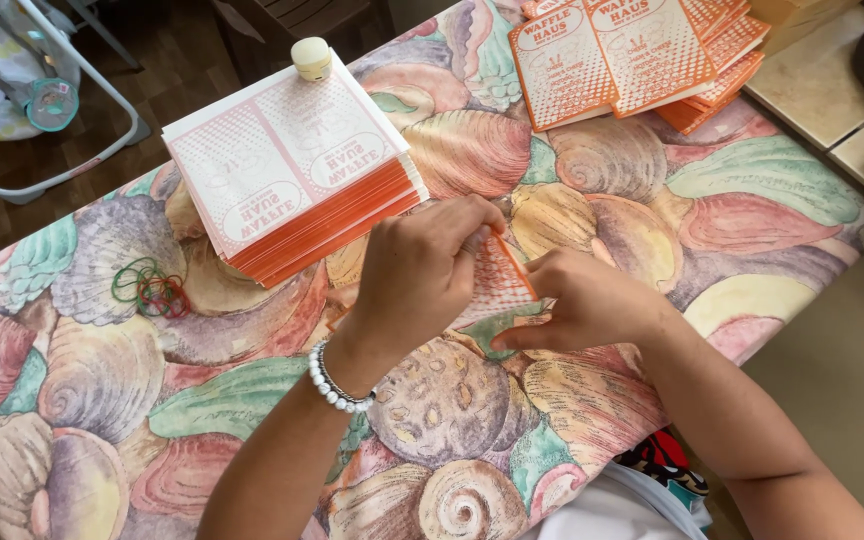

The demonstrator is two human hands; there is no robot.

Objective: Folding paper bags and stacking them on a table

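An orange-and-white printed paper sheet [497, 280] is held between both hands above a table covered with a seashell-patterned cloth [252, 400]. My left hand [417, 275], with a white bead bracelet at the wrist, grips the sheet's upper left part. My right hand [577, 305] pinches its right edge, fingers partly over a fold. Most of the sheet is hidden behind my left hand. A thick stack of flat orange-and-white sheets [292, 170] lies just beyond my left hand.
A small cream round container [311, 57] stands on the stack's far corner. Green and red rubber bands [150, 287] lie at the left. A fanned pile of finished orange-printed pieces [632, 55] sits at the far right. A white-framed baby seat [22, 80] stands on the floor.
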